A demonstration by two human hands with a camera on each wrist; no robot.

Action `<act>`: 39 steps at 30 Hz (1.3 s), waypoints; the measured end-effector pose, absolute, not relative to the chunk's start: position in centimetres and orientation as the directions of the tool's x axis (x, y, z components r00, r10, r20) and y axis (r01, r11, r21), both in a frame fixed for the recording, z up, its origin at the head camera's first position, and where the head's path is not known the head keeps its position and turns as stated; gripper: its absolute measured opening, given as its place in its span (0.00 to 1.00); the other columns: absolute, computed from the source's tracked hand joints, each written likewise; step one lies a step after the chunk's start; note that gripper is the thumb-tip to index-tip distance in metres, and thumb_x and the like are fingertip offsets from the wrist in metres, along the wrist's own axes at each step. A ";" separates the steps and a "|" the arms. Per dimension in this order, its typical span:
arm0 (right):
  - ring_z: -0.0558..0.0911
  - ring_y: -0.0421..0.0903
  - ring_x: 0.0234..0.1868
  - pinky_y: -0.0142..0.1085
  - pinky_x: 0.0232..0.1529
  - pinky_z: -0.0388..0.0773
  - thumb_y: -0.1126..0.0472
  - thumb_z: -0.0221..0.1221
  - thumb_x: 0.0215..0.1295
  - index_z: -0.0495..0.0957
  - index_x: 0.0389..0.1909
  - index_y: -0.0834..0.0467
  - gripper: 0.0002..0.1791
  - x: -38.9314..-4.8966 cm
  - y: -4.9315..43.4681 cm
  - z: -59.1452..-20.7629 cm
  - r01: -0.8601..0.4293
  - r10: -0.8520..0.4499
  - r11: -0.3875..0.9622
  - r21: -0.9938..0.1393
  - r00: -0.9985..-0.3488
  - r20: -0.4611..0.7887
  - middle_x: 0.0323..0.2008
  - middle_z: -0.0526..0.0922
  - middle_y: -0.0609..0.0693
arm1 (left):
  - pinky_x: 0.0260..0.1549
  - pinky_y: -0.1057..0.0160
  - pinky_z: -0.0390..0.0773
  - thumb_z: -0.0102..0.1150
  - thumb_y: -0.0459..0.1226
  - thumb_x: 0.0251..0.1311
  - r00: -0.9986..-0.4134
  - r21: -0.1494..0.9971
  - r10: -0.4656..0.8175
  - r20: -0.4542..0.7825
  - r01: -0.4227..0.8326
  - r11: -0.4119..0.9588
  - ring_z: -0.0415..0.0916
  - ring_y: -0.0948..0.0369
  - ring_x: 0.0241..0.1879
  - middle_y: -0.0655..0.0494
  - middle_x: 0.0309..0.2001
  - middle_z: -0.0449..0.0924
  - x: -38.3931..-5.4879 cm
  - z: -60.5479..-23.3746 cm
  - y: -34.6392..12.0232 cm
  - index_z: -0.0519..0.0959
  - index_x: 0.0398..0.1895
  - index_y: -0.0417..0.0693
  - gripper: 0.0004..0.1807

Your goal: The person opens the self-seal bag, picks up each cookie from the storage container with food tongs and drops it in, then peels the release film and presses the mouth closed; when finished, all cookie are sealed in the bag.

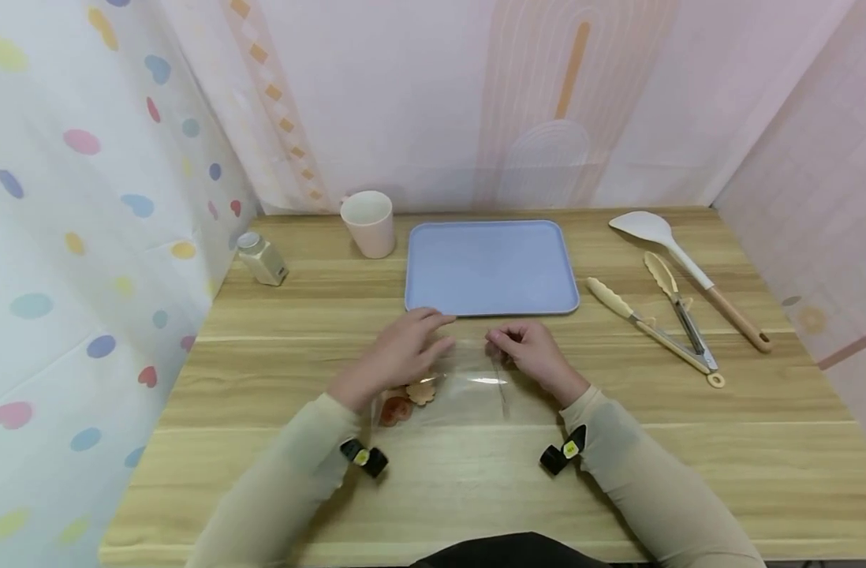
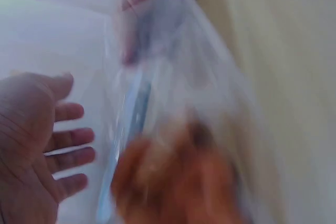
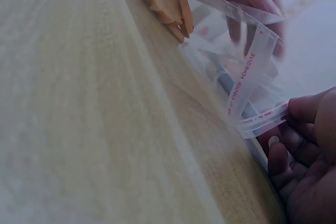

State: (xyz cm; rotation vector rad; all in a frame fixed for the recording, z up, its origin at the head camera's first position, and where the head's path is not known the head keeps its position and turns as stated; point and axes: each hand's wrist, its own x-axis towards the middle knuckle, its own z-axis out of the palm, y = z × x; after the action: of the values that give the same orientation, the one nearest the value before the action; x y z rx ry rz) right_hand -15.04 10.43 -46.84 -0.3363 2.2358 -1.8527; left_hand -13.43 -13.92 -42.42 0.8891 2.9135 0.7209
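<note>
A clear plastic self-adhesive bag (image 1: 468, 398) lies in front of me, its mouth end toward the right. Brown and tan biscuits (image 1: 395, 410), one with a scalloped edge, are at its left end, and they look orange-brown through the film in the left wrist view. My right hand (image 1: 535, 356) pinches a corner of the bag's mouth between thumb and finger. There, the right wrist view shows a peel strip (image 3: 245, 74) with red print, bent at the corner. My left hand (image 1: 397, 355) hovers over the bag's far left side, its fingers spread and nothing gripped.
Behind the bag lies a blue tray (image 1: 490, 268). A pink mug (image 1: 369, 225) and a shaker jar (image 1: 263, 259) stand at the back left. On the right are tongs (image 1: 660, 331) and a white spatula-like utensil (image 1: 688, 268) with a wooden handle. Curtains close off the back and sides.
</note>
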 end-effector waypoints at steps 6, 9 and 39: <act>0.74 0.39 0.24 0.27 0.22 0.68 0.61 0.56 0.70 0.83 0.35 0.70 0.14 -14.9 10.0 -47.2 -0.058 -0.339 0.172 -0.983 -0.941 -0.004 0.27 0.83 0.58 | 0.48 0.60 0.75 0.53 0.43 0.69 -0.861 0.582 0.508 -0.015 0.405 0.705 0.76 0.61 0.45 0.54 0.47 0.81 -15.7 -43.4 -10.7 0.77 0.57 0.43 0.18; 0.75 0.39 0.26 0.27 0.24 0.69 0.62 0.56 0.70 0.82 0.36 0.71 0.14 -14.7 10.0 -46.9 -0.057 -0.331 0.172 -0.983 -0.944 -0.003 0.30 0.84 0.63 | 0.42 0.62 0.75 0.54 0.42 0.69 -0.875 0.632 0.484 -0.021 0.363 0.685 0.76 0.63 0.39 0.57 0.41 0.82 -15.9 -43.8 -10.0 0.82 0.48 0.46 0.13; 0.75 0.41 0.24 0.29 0.25 0.72 0.65 0.68 0.56 0.85 0.30 0.60 0.02 -15.0 10.1 -46.7 -0.445 -0.116 0.382 -0.810 -0.892 0.436 0.25 0.82 0.47 | 0.29 0.64 0.72 0.52 0.40 0.70 -0.917 0.794 0.394 0.069 0.290 0.535 0.70 0.62 0.28 0.59 0.32 0.80 -16.9 -45.2 -8.9 0.83 0.39 0.47 0.11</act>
State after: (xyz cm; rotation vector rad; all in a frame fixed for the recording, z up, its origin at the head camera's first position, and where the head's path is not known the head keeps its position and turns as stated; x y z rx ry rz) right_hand -14.96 10.10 -46.70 -0.6013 2.8552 -1.8488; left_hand -16.87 -8.91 -45.24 0.5919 2.6474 1.3355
